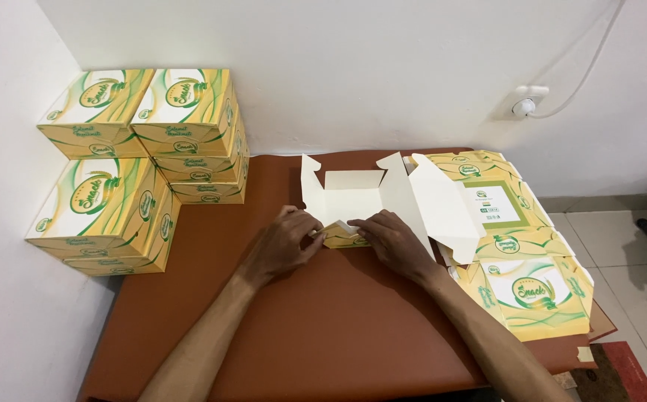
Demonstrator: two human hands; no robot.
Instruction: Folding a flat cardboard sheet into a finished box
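Half-folded box sits mid-counter, right in front of me, white inside facing up, back & side walls standing, big lid flap splayed off to the right. Its long axis runs left-right, parallel to the wall. The near front flap (yellow-green print) lies flat btw my two hands, just at my fingertips, so the box is straight ahead of both, neither hand really nearer. My left hand presses down on the flap's left end, fingers bent & pinching at the fold; right hand flat-ish on the right end, fingers curled onto the card edge. Neither hand is clenched or lifting anything, just bearing on the flap. Stack of flat blanks to my right, finished boxes piled at left by the wall
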